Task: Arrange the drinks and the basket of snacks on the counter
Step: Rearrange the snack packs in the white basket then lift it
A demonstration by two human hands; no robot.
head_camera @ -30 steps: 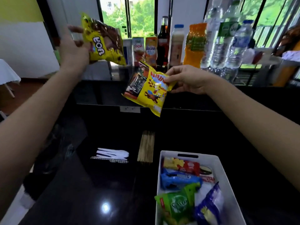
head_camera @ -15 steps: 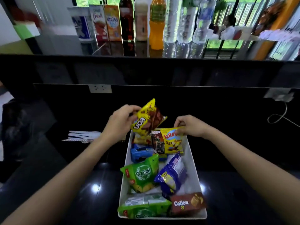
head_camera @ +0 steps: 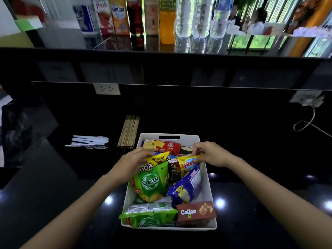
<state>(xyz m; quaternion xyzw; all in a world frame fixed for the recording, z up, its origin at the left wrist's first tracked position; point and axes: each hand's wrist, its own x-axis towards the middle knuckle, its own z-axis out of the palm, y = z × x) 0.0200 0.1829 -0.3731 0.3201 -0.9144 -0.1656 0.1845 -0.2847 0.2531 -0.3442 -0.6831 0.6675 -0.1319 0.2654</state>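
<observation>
In the basket (head_camera: pixel 190 138), left hand (head_camera: pixel 133 161) and right hand (head_camera: pixel 212 155) on yellow bags (head_camera: pixel 158 159)

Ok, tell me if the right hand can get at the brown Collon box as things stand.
Probably yes. The Collon box lies uncovered in the near right corner of the basket. But the right hand is pinching a yellow bag, so it would need to let go first.

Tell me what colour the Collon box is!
Brown, with white lettering. The cardboard Collon box lies in the white plastic basket, clearest in the head view.
</observation>
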